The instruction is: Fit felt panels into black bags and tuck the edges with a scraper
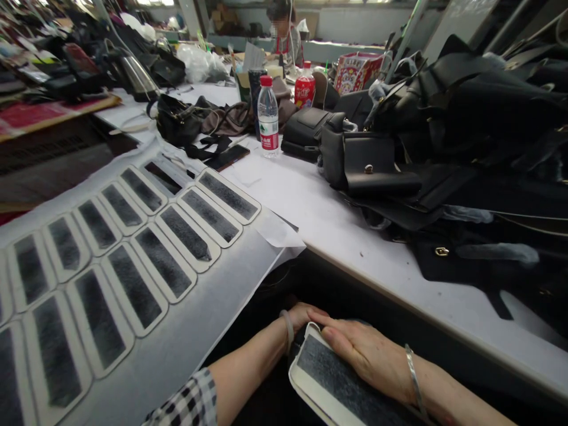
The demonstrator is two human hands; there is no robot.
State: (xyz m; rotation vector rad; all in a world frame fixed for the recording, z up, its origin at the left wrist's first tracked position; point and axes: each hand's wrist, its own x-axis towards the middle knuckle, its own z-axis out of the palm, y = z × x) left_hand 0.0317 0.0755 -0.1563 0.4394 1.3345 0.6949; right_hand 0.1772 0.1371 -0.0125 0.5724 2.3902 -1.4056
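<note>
Low in the view, my right hand [361,349] lies over the far end of a cream-edged piece with a dark panel [337,381], its thumb resting on the panel. My left hand [302,315] is just beyond that end, its fingers meeting those of my right hand and partly covered by them. What my left fingers hold, if anything, is hidden. Similar cream pieces with dark strips [133,284] lie in rows on a grey-white sheet [208,307] at the left.
Black leather bags [373,160] are heaped along the right of the white table [284,189]. A water bottle [268,118], a red bottle [304,87], a phone [228,157] and a metal kettle [133,71] stand or lie farther back. A person [284,35] is in the background.
</note>
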